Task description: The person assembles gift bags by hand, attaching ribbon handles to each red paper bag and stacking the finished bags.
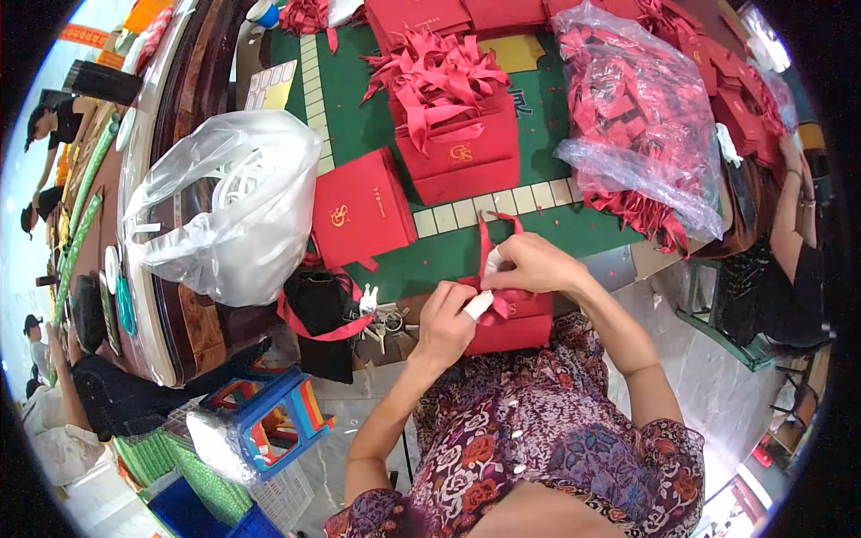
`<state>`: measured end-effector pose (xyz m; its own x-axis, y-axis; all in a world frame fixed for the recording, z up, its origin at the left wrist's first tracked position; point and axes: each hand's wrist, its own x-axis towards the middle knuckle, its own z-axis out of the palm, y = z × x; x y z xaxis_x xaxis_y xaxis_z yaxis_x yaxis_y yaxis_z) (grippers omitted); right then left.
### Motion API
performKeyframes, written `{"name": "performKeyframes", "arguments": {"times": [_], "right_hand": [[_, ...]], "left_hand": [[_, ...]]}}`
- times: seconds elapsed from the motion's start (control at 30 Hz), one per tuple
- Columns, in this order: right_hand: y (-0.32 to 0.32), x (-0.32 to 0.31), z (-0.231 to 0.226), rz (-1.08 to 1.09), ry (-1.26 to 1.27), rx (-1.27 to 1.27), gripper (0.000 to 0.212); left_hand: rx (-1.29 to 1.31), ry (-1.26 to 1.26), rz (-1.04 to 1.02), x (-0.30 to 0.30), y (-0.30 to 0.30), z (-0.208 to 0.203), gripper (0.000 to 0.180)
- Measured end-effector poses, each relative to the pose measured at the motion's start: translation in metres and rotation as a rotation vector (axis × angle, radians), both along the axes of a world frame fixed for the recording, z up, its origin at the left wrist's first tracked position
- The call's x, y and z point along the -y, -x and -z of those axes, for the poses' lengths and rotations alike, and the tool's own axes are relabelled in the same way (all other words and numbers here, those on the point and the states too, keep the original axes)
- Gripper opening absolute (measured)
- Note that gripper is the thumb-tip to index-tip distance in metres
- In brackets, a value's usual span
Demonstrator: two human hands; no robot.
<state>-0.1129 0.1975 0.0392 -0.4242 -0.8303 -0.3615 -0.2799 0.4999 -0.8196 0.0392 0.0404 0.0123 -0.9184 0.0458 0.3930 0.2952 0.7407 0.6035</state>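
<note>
Red ribbons fill a clear bag; left hand and right hand pinch another red ribbon.

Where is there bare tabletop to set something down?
Green tabletop shows bare between the flat red bags and the right hand, and between the pale squares and the ribbon-topped stack. Crowded: the far edge, with more red bags, and the right side, with the clear plastic bag.
</note>
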Motion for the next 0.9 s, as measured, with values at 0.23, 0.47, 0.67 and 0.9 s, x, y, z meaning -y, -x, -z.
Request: {"name": "performKeyframes", "arguments": {"times": [0.23, 0.47, 0.67, 0.9], "right_hand": [[-0.005, 0.000, 0.008, 0.099, 0.045, 0.148, 0.023], [-0.016, 0.004, 0.036, 0.349, 0.129, 0.157, 0.022], [-0.001, 0.003, 0.025, 0.526, 0.233, -0.191, 0.018], [-0.009, -0.002, 0.020, 0.427, 0.075, -0.442, 0.018]], "left_hand": [[-0.015, -0.005, 0.029, 0.003, 0.003, 0.002, 0.028], [0.076, -0.071, 0.033, 0.001, 0.005, 0.001, 0.024], [0.161, -0.146, -0.130, 0.009, 0.016, 0.001, 0.021], [0.261, -0.098, -0.399, 0.008, 0.033, 0.002, 0.024]]}}
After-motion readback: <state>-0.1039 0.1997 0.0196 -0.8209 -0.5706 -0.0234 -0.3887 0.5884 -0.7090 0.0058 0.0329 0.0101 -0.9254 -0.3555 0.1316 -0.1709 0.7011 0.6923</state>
